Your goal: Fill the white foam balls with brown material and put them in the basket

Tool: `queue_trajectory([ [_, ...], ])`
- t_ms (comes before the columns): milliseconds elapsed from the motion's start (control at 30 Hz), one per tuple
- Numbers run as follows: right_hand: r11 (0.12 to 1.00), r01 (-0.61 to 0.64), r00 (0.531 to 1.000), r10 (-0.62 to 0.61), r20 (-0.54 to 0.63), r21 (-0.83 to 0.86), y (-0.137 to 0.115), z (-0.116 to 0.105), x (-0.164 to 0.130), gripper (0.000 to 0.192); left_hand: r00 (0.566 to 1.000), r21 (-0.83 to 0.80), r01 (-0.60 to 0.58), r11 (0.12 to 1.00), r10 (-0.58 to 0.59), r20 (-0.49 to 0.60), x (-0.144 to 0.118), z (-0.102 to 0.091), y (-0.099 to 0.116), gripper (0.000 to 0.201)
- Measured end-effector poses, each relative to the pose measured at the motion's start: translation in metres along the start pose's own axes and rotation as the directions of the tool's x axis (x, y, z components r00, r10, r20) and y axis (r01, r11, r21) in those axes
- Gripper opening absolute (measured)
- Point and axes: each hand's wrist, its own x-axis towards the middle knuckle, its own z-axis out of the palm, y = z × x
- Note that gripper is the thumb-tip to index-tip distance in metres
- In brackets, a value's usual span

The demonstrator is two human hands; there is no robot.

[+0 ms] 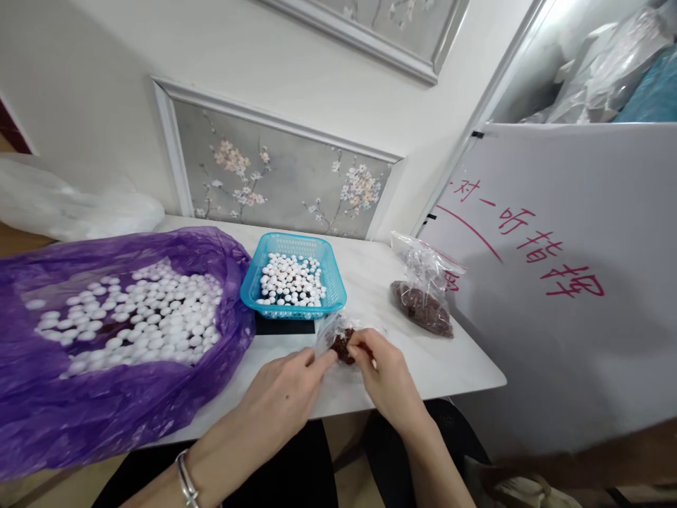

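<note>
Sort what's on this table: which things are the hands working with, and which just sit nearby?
In hand:
left hand
right hand
small clear bag of dark bits

Lying about:
blue basket of white beads
purple bag of white beads
second clear bag of dark bits
whiteboard

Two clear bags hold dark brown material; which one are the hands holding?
The small clear bag at the table's front edge, pinched between left hand and right hand. The larger bag stands untouched farther right.

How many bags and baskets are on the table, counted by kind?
Purple bag of white pieces: 1
Clear bags of brown bits: 2, one standing, one small held by both hands
Blue basket: 1
Total: 4
</note>
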Motion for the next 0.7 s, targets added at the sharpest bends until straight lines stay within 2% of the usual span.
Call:
queue_trajectory([
  [100,0.983,-0.045,0.999,0.048,-0.014,0.178,0.002,-0.002,-0.001,0.012,0.987,-0.325,0.068,0.943,-0.111,-0.117,-0.007,0.002,-0.007,0.034],
  [167,0.960,-0.061,0.997,0.072,-0.028,0.275,0.004,-0.002,-0.002,0.011,0.961,-0.585,0.127,0.801,-0.246,-0.129,-0.011,0.002,-0.009,0.026],
  [233,0.936,-0.068,0.995,0.089,-0.044,0.344,0.003,-0.001,-0.005,0.012,0.938,-0.825,0.150,0.545,-0.342,-0.055,-0.013,0.000,-0.008,0.016],
  [300,0.918,-0.074,0.994,0.101,-0.050,0.389,-0.003,0.000,-0.010,0.014,0.928,-0.969,0.142,0.202,-0.368,0.059,-0.015,-0.002,-0.004,0.015],
  [367,0.897,-0.072,0.993,0.106,-0.055,0.436,-0.015,0.004,-0.018,0.016,0.927,-0.985,0.127,-0.119,-0.340,0.160,-0.016,-0.004,0.002,0.018],
  [433,0.861,-0.059,0.992,0.109,-0.070,0.505,-0.032,0.010,-0.027,0.014,0.930,-0.938,0.098,-0.331,-0.306,0.205,-0.017,-0.005,0.007,0.019],
  [533,0.825,0.009,0.986,0.088,-0.144,0.566,-0.058,0.024,-0.037,0.012,0.945,-0.883,0.054,-0.467,-0.263,0.196,-0.021,-0.005,0.014,0.020],
  [600,0.800,0.041,0.978,0.090,-0.188,0.599,-0.070,0.033,-0.041,0.011,0.954,-0.868,0.028,-0.495,-0.247,0.172,-0.024,-0.007,0.016,0.020],
  [700,0.786,0.015,0.967,0.146,-0.208,0.619,-0.077,0.041,-0.042,0.009,0.948,-0.863,0.009,-0.504,-0.269,0.168,-0.027,-0.011,0.016,0.019],
])
